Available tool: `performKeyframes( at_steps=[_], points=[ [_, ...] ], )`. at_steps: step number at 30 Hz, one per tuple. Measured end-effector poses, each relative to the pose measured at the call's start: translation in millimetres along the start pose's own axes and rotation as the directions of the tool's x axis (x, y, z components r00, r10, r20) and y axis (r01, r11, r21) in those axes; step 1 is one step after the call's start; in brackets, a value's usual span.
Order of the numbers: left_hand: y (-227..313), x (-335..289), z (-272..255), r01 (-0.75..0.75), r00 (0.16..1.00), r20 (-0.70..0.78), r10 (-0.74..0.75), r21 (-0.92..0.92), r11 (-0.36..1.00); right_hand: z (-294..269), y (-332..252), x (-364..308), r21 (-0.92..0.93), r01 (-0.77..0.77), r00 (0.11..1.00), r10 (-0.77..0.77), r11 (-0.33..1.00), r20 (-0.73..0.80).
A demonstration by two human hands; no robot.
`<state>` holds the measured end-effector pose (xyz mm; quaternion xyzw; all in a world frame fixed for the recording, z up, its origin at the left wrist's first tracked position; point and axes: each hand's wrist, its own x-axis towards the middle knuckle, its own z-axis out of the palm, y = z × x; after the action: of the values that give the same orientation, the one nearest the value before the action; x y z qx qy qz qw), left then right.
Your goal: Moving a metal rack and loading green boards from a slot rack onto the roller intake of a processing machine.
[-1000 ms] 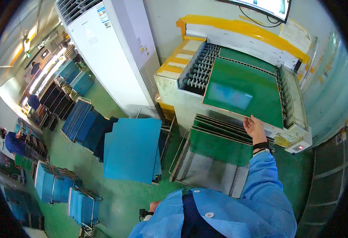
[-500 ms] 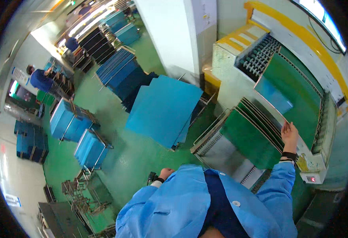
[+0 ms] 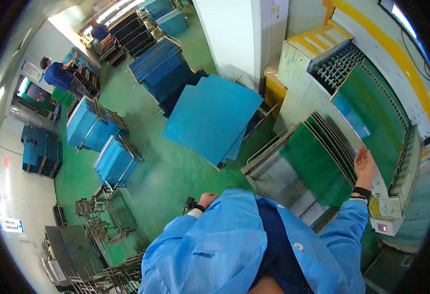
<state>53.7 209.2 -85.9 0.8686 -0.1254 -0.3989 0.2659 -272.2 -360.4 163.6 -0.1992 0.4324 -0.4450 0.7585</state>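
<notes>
My right hand (image 3: 364, 169) is at the near edge of a green board (image 3: 383, 120), which lies flat on the roller conveyor of a machine. Its fingers point up along the board's edge, stretched out and not wrapped round it; whether they touch it is hard to tell. Left of this hand, a rack (image 3: 268, 161) holds several green boards (image 3: 317, 161) standing on edge. My left hand (image 3: 207, 199) is beside my waist, over the floor, partly covered by the blue jacket; its fingers are too hidden to read. A dark device (image 3: 189, 205) shows by that wrist.
Large blue sheets (image 3: 212, 117) lie ahead on a cart. Blue panels stand in racks (image 3: 95, 125) on the left, with metal frames (image 3: 102, 215) nearer. A white pillar (image 3: 229, 39) rises beside the machine (image 3: 298, 73). One co-worker (image 3: 60, 76) stands far left, another (image 3: 99, 32) farther back.
The view has shifted, so the surroundings sit further right. My right hand's fingers have straightened from a bent pose at the board's edge. My left hand stays by my waist.
</notes>
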Motion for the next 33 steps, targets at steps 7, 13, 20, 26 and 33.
performKeyframes(
  at_steps=[7, 13, 20, 26, 33],
  points=[
    [-11, 1, 7, -0.066, 0.997, 0.04, 0.064, 0.069, 0.995, 29, 24, -53, -0.3, 0.142, 0.985, -0.105, 0.943, 0.134],
    [2, -7, 5, 0.005, 0.998, 0.055, -0.004, -0.027, 1.0, 54, 59, -96, -0.688, 0.439, 0.898, -0.302, 0.578, 0.32],
    [-5, -2, 8, -0.054, 0.996, 0.079, 0.051, 0.032, 0.998, 43, 82, -110, -0.751, 0.648, 0.653, -0.415, -0.128, 0.634],
    [-14, -14, 4, -0.009, 0.998, 0.058, 0.008, 0.028, 1.0, 50, 89, -119, -0.687, 0.646, 0.57, -0.39, -0.332, 0.723],
    [-38, -12, 4, 0.022, 0.997, 0.068, -0.024, 0.037, 0.999, 47, 99, -112, -0.692, 0.601, 0.612, -0.325, -0.401, 0.721]
  ],
)
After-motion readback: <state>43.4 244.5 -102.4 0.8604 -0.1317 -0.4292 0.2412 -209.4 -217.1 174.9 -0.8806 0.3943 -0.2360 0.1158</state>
